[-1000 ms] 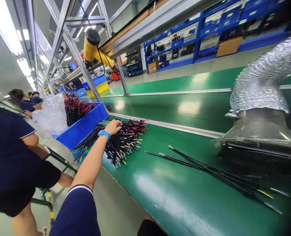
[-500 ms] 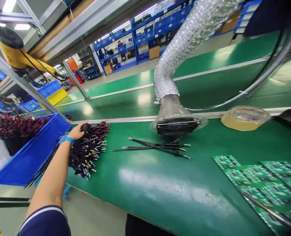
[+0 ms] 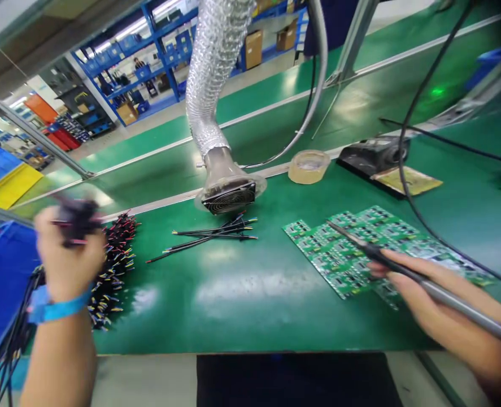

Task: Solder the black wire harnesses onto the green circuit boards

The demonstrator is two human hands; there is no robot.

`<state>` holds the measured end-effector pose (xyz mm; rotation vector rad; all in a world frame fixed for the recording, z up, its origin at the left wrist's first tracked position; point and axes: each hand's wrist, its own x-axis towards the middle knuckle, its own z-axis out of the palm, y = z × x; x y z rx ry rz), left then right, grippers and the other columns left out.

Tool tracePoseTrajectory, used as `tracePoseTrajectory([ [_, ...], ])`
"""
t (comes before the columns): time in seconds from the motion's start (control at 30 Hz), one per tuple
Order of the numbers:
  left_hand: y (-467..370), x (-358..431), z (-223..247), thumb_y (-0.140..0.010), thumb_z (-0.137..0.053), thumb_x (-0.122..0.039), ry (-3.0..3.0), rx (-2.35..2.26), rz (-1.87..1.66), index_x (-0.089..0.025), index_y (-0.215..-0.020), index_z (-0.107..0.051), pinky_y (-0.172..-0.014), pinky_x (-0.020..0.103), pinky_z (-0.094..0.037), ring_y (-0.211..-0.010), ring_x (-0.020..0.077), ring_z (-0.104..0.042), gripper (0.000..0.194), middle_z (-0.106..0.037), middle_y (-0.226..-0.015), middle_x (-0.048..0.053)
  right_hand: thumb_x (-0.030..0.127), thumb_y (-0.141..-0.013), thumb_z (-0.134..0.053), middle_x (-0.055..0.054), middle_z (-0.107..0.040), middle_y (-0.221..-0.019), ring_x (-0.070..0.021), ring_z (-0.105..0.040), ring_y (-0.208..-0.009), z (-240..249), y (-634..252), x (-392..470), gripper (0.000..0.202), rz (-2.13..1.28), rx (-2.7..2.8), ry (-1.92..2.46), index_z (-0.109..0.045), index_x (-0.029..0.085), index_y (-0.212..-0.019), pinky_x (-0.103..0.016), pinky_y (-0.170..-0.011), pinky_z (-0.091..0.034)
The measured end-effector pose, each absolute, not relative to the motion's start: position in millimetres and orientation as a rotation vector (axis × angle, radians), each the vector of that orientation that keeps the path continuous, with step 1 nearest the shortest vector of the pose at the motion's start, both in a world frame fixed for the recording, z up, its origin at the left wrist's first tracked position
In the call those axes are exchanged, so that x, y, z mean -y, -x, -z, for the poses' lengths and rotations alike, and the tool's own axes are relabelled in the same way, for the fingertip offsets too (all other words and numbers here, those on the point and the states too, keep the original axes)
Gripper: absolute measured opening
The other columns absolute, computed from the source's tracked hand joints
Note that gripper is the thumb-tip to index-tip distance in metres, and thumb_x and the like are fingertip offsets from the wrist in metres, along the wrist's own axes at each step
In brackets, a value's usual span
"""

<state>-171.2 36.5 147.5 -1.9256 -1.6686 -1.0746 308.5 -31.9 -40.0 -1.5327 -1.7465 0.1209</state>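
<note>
My left hand [image 3: 70, 263], with a blue wristband, is raised at the left and closed around a blurred bunch of black wires [image 3: 78, 220] with reddish ends. Just behind and to its right lies a pile of black cables [image 3: 113, 271] with red, yellow and blue stripped tips. At the right, my right hand [image 3: 440, 308] grips a soldering iron [image 3: 419, 280] like a pen. The iron's tip points left, above several green circuit boards [image 3: 330, 257] lying flat on the bench. Some loose black wires [image 3: 216, 233] lie crossed on the green bench between my hands.
A fume extractor nozzle [image 3: 229, 195] on a silver duct [image 3: 216, 73] hangs over the loose wires. Behind the boards stand a tape roll [image 3: 309, 168] and an iron stand [image 3: 371, 161] with a yellow sponge [image 3: 411, 182]. A black cord [image 3: 406, 186] loops at right. A blue bin [image 3: 4, 282] stands left.
My left hand has come up off the cable pile with a bunch of wires in it. My view has swung right, and my right hand with the soldering iron now shows.
</note>
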Motion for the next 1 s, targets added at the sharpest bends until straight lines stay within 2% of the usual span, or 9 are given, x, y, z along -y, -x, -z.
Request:
tracePoseTrajectory([
  [0.1, 87.1, -27.4, -104.5, -0.072, -0.051, -0.011, 2.452, 1.586, 0.390, -0.019, -0.105, -0.051, -0.080, 0.038, -0.050, -0.092, 0.0232, -0.056, 0.034, -0.056, -0.096, 0.007, 0.051, -0.089, -0.041, -0.008, -0.063, -0.093, -0.0164, -0.062, -0.086, 44.6, -308.8, 7.2, 0.037, -0.102, 1.836, 1.482, -0.064, 0.024, -0.098, -0.026, -0.071, -0.050],
  [0.2, 49.2, -35.6, -49.8, -0.074, -0.046, -0.005, 2.687, 1.505, 0.098, -0.015, -0.122, -0.045, -0.086, 0.037, -0.050, -0.097, 0.0224, -0.057, 0.049, -0.057, -0.106, 0.010, 0.052, -0.090, -0.037, -0.009, -0.059, -0.093, -0.0153, -0.061, -0.080, 54.7, -301.1, -3.7, 0.040, -0.075, 1.871, 1.486, -0.063, 0.021, -0.095, -0.025, -0.067, -0.049],
  [0.27, 48.3, -41.1, -21.6, -0.076, -0.045, -0.005, 2.696, 1.520, 0.157, -0.013, -0.127, -0.040, -0.091, 0.036, -0.049, -0.105, 0.0218, -0.056, 0.052, -0.055, -0.116, 0.011, 0.054, -0.085, -0.047, -0.008, -0.056, -0.101, -0.0175, -0.060, -0.087, 57.1, -292.1, -0.8, 0.037, -0.061, 1.929, 1.484, -0.060, 0.022, -0.099, -0.025, -0.070, -0.049],
  [0.37, 59.3, -40.5, -4.5, -0.081, -0.043, -0.009, 2.644, 1.557, 0.267, -0.016, -0.123, -0.046, -0.095, 0.037, -0.048, -0.110, 0.0211, -0.055, 0.042, -0.055, -0.121, 0.011, 0.053, -0.084, -0.050, -0.007, -0.053, -0.103, -0.0199, -0.059, -0.085, 50.0, -275.1, 10.5, 0.037, -0.020, 1.987, 1.492, -0.057, 0.023, -0.103, -0.029, -0.067, -0.050],
  [0.53, 60.0, -19.4, -19.3, -0.085, -0.043, -0.012, 2.661, 1.325, 0.206, -0.013, -0.118, -0.052, -0.095, 0.043, -0.047, -0.113, 0.0265, -0.052, 0.035, -0.052, -0.126, 0.015, 0.036, -0.088, -0.042, -0.011, -0.051, -0.099, -0.0182, -0.056, -0.065, 33.2, -248.7, 24.4, 0.027, 0.095, 1.941, 1.569, -0.055, 0.017, -0.102, -0.029, -0.046, -0.044],
  [0.73, 39.2, 14.5, -21.3, -0.084, -0.047, -0.012, 2.766, 1.319, 0.265, -0.015, -0.123, -0.050, -0.090, 0.040, -0.047, -0.106, 0.0245, -0.051, 0.039, -0.054, -0.120, 0.014, 0.031, -0.088, -0.044, -0.011, -0.053, -0.100, -0.0159, -0.055, -0.059, 26.1, -216.9, 44.1, 0.024, 0.152, 2.006, 1.507, -0.057, 0.017, -0.101, -0.028, -0.046, -0.044],
  [0.87, 23.4, 19.5, -12.7, -0.087, -0.052, -0.024, 2.833, 1.383, 0.544, -0.016, -0.102, -0.061, -0.073, 0.032, -0.049, -0.081, 0.0178, -0.053, 0.019, -0.061, -0.086, 0.007, 0.033, -0.088, -0.048, -0.012, -0.055, -0.099, -0.0228, -0.059, -0.079, 20.0, -211.9, 52.0, 0.025, 0.116, 1.988, 1.411, -0.055, 0.015, -0.105, -0.035, -0.065, -0.051],
  [0.93, 14.8, 17.0, -8.6, -0.087, -0.054, -0.031, 2.833, 1.404, 0.584, -0.016, -0.095, -0.062, -0.069, 0.030, -0.048, -0.076, 0.0168, -0.052, 0.019, -0.060, -0.081, 0.005, 0.029, -0.087, -0.051, -0.010, -0.057, -0.095, -0.0240, -0.058, -0.089, 18.8, -218.9, 52.2, 0.021, 0.085, 1.977, 1.298, -0.054, 0.016, -0.104, -0.040, -0.081, -0.049],
  [1.0, 7.1, 13.7, -5.3, -0.086, -0.056, -0.034, 2.832, 1.403, 0.560, -0.017, -0.097, -0.063, -0.069, 0.030, -0.047, -0.077, 0.0168, -0.052, 0.022, -0.059, -0.084, 0.005, 0.022, -0.087, -0.051, -0.006, -0.060, -0.090, -0.0199, -0.058, -0.086, 18.7, -228.5, 52.6, 0.014, 0.070, 1.947, 1.242, -0.054, 0.019, -0.100, -0.038, -0.090, -0.045],
])
